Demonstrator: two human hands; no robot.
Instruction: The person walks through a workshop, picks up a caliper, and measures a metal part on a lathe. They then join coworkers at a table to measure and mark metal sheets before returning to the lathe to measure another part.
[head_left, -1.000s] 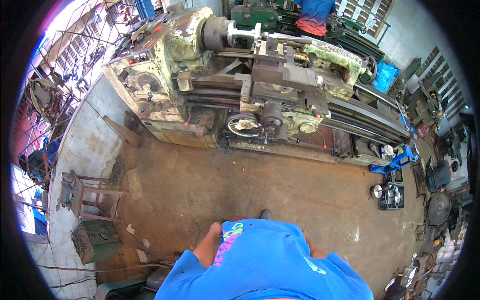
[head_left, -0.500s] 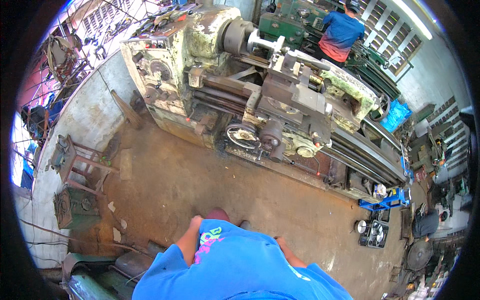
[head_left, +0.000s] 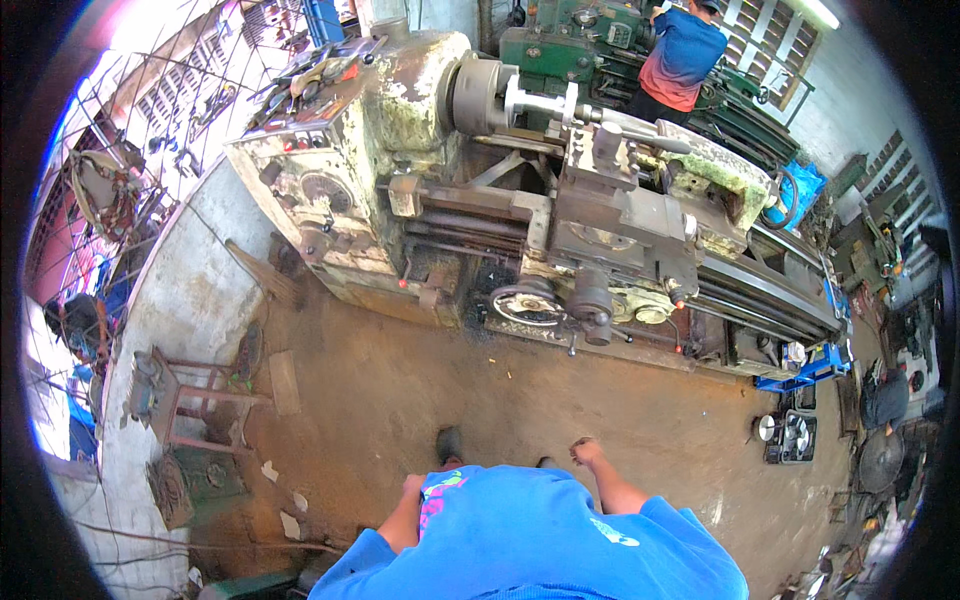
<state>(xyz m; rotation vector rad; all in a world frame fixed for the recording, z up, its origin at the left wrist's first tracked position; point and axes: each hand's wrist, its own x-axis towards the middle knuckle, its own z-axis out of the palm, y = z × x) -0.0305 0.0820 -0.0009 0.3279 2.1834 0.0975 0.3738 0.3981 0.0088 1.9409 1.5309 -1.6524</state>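
- Lathe (head_left: 560, 215): heavy metal, chipped matt paint, greasy.
- Handwheel (head_left: 527, 303): bare, shiny metal.
- Floor (head_left: 420, 390): rough brown concrete, dusty.
- Stool (head_left: 185, 395): rusty, matt metal.

Daylight fills the workshop, brightest at the upper left, where the wire-mesh wall (head_left: 150, 110) is washed out to white and pink glare. A ceiling strip light (head_left: 822, 13) glows at the upper right. Shadows on the dirt floor (head_left: 560, 400) are soft. The fisheye view bends the lathe (head_left: 520, 200) bed, and a black rim rings the picture. Focus is sharp centrally, softer toward the edges.
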